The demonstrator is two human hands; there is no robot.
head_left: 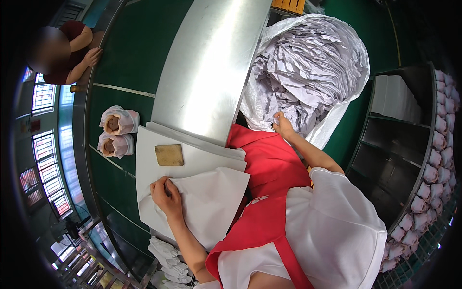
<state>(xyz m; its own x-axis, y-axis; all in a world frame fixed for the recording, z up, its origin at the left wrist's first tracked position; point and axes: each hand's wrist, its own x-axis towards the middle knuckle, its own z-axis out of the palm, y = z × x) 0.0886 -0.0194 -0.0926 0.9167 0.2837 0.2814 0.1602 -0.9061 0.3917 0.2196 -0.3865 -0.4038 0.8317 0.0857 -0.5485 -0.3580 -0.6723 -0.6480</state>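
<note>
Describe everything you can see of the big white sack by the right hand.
The sack is white, thin and crinkled, and looks like plastic. Its mouth gapes wide, with a loose, uneven rim and no tie visible. It is packed with crumpled, layered pale sheets that look like paper. It sits beside the right edge of the metal worktop; its base is hidden. The right hand is at its near end, by the sheets; whether the fingers touch the sack itself is unclear.

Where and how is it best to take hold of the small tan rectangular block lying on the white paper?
Probably pinch the block across its longer edges, coming from above on the near side: it lies flat on the white paper, top uncovered, and the left hand is on that side.
</note>
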